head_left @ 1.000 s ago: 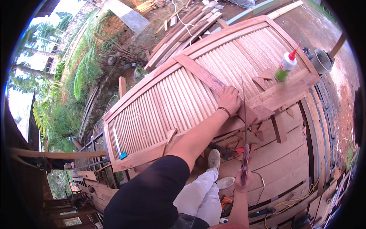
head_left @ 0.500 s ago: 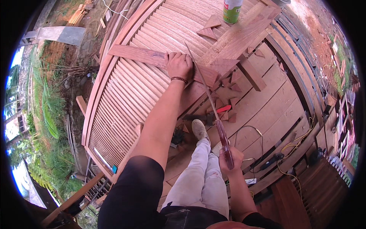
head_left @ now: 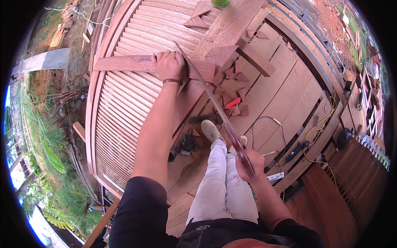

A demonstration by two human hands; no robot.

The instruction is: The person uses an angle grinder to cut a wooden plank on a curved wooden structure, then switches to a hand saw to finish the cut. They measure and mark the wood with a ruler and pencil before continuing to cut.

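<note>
Left grip [head_left: 170, 66] on board [head_left: 124, 63], slatted panel [head_left: 126, 105] beneath, greenery [head_left: 53, 159] beyond

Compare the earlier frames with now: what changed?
The head view has swung: the panel sits farther left, and the bottle shows only its green base at the top edge. In view, the saw, nearly upright at first, now slants up-left. Nothing was taken up or let go: the left hand still rests on the board, the right hand still grips the saw.

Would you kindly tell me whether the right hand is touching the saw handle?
Touching. The head view shows the right hand closed around the brown saw handle, with no gap between them.
</note>
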